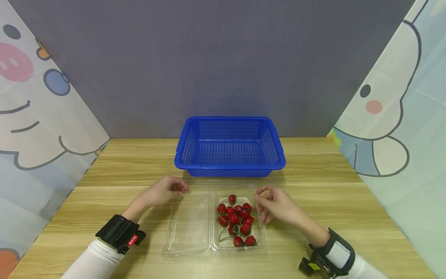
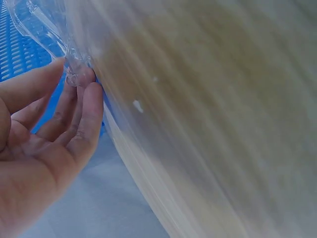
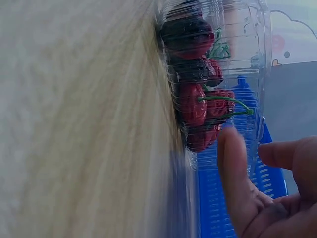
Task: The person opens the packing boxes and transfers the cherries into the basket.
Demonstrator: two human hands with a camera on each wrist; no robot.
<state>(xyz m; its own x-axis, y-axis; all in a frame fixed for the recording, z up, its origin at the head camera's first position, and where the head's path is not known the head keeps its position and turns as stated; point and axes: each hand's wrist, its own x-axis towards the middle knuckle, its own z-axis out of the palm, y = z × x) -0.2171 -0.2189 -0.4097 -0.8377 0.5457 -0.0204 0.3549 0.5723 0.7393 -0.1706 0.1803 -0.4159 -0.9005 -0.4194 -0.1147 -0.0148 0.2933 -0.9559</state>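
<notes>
A hinged clear plastic clamshell box (image 1: 211,248) lies unfolded on the table, its lid (image 1: 191,221) to the left. Red cherries (image 1: 232,217) with green stems fill the right half. At the lid's upper left corner, my left hand (image 1: 167,190) pinches the plastic edge between thumb and fingers; the left wrist view shows this grip on the lid (image 2: 74,69). Beside the box's right wall is my right hand (image 1: 277,203), fingers loosely bent. In the right wrist view its thumb (image 3: 232,153) is up against the clear wall near the cherries (image 3: 193,104), and another fingertip is near the rim.
Behind the box stands a blue plastic basket (image 1: 230,172) with perforated walls, close to the grey back panel (image 1: 223,58). Cartoon-printed sheets (image 1: 383,116) flank the wooden table (image 1: 313,174) on both sides.
</notes>
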